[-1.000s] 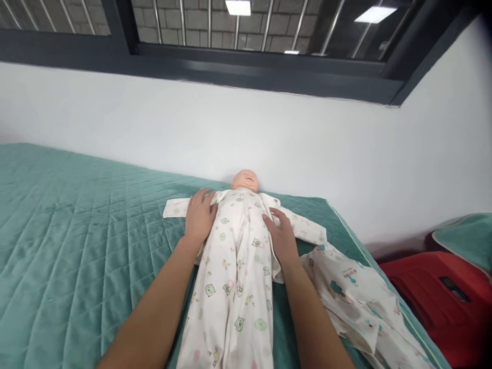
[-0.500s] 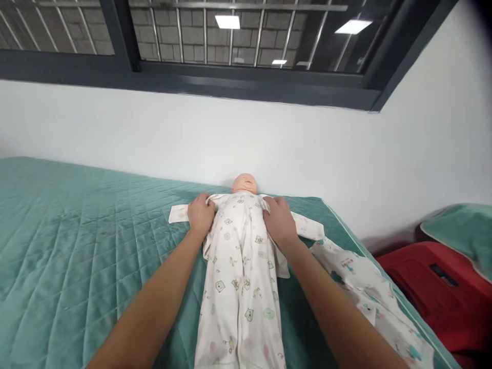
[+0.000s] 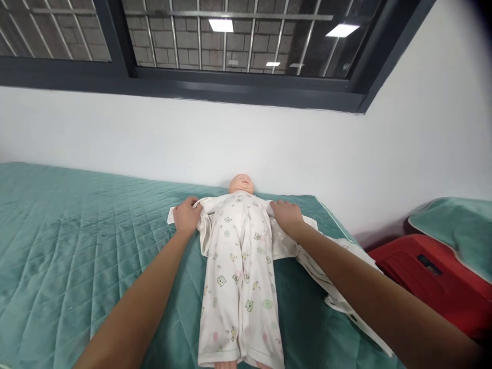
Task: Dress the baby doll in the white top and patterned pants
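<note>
A baby doll (image 3: 241,183) lies on its back, its head by the wall, in a white outfit (image 3: 239,287) printed with small animals. Beneath its upper body a second white garment (image 3: 285,247) is spread, with sleeves out to both sides. On the left, my left hand (image 3: 187,215) is closed on the garment's cloth by the doll's outstretched arm. My right hand (image 3: 286,214) is closed over the sleeve on the other side; its fingertips are partly hidden. The doll's lower legs show at the bottom edge.
A green quilted cover (image 3: 96,256) spreads under everything. Beside my right forearm lies another white printed garment (image 3: 338,287). A red case (image 3: 438,277) and a green cushion (image 3: 457,225) stand at the right. Behind are a white wall (image 3: 269,138) and a dark window frame (image 3: 230,89).
Both hands have moved outward from the doll's shoulders along its arms, left hand to the left, right hand to the right. The doll's lower legs have come into view.
</note>
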Tool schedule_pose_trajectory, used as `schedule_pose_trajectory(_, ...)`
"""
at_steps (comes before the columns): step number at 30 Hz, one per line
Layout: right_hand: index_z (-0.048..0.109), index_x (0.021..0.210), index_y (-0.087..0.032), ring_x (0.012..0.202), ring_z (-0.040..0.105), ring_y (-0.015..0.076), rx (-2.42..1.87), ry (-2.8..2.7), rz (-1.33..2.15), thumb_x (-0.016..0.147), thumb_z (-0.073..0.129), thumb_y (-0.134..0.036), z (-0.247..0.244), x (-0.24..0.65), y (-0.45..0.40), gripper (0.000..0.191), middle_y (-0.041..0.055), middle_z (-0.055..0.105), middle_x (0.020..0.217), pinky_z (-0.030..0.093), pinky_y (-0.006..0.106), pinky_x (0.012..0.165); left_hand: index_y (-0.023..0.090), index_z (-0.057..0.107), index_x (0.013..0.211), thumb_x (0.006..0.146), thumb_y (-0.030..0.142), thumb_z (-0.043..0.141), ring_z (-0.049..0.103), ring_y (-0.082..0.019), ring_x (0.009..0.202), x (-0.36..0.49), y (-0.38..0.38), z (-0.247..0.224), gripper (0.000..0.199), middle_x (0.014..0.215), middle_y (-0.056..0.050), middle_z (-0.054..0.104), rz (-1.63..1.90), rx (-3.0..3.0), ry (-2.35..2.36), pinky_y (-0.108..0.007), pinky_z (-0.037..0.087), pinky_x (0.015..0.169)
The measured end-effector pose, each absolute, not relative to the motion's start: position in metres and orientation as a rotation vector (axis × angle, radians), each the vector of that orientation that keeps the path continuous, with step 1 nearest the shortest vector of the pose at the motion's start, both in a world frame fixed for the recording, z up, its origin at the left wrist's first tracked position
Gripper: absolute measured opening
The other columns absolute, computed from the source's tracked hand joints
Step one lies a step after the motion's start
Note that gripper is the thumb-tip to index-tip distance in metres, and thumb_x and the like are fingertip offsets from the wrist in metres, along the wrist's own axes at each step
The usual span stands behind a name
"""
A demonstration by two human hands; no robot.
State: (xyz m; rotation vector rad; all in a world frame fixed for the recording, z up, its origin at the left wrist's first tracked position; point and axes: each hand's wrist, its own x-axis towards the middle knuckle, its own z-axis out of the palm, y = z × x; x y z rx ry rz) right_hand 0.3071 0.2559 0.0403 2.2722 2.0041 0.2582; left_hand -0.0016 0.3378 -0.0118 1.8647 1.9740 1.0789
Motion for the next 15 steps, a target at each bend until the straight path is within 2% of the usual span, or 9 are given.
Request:
schedule_pose_trajectory(3, 0.057, 0.124, -0.016, 0.107, 0.061, 0.0312, 2.266, 1.961, 0.158, 0.093, 0.036, -0.01, 0.041, 0.323, 0.259, 0.038, 0.0184, 0.062, 0.116, 0.046, 0.043, 0.084, 0.024, 0.069, 0.104, 0.087, 0.034, 0.053, 0.065, -0.023, 0.109, -0.003, 0.335, -0.014, 0.026, 0.112, -0.005, 0.074, 1.083, 1.853, 1.973, -0.036, 0.039, 0.101)
schedule_pose_trajectory(6, 0.061, 0.121, -0.016, 0.105, 0.063, 0.0308, 2.231, 1.959, 0.044, 0.093, 0.037, -0.013, 0.046, 0.326, 0.27, 0.037, 0.0191, 0.062, 0.12, 0.048, 0.04, 0.079, 0.025, 0.068, 0.105, 0.088, 0.038, 0.053, 0.064, -0.024, 0.112, -0.002, 0.333, -0.016, 0.027, 0.114, -0.005, 0.074, 1.066, 1.86, 1.964, -0.041, 0.032, 0.109)
schedule_pose_trajectory(8, 0.06, 0.125, -0.016, 0.112, 0.06, 0.0331, 2.188, 1.993, -0.005, 0.092, 0.043, -0.018, 0.05, 0.323, 0.279, 0.037, 0.0209, 0.057, 0.129, 0.048, 0.04, 0.081, 0.025, 0.067, 0.108, 0.088, 0.042, 0.053, 0.062, -0.026, 0.114, -0.002, 0.33, -0.017, 0.029, 0.115, -0.005, 0.073, 1.041, 1.865, 1.968, -0.049, 0.025, 0.113)
schedule_pose_trajectory(11, 0.046, 0.142, -0.017, 0.118, 0.057, 0.0324, 2.125, 2.077, -0.051, 0.09, 0.051, -0.029, 0.051, 0.316, 0.287, 0.054, 0.0207, 0.049, 0.143, 0.048, 0.038, 0.085, 0.025, 0.065, 0.112, 0.089, 0.048, 0.053, 0.059, -0.029, 0.118, 0.0, 0.328, -0.017, 0.035, 0.119, -0.007, 0.071, 0.995, 1.883, 1.98, -0.059, 0.017, 0.115)
schedule_pose_trajectory(13, 0.038, 0.148, -0.019, 0.121, 0.055, 0.0332, 2.118, 2.097, -0.034, 0.09, 0.049, -0.032, 0.048, 0.315, 0.285, 0.06, 0.0199, 0.047, 0.145, 0.047, 0.04, 0.089, 0.025, 0.064, 0.115, 0.088, 0.048, 0.053, 0.057, -0.03, 0.121, 0.001, 0.327, -0.016, 0.037, 0.122, -0.008, 0.069, 0.964, 1.909, 1.984, -0.061, 0.016, 0.115)
schedule_pose_trajectory(15, 0.038, 0.148, -0.023, 0.123, 0.054, 0.0355, 2.134, 2.096, 0.027, 0.09, 0.047, -0.029, 0.043, 0.318, 0.279, 0.058, 0.0183, 0.05, 0.144, 0.045, 0.046, 0.093, 0.025, 0.063, 0.117, 0.089, 0.044, 0.052, 0.056, -0.03, 0.122, 0.001, 0.327, -0.016, 0.036, 0.125, -0.009, 0.068, 0.939, 1.93, 1.992, -0.06, 0.017, 0.115)
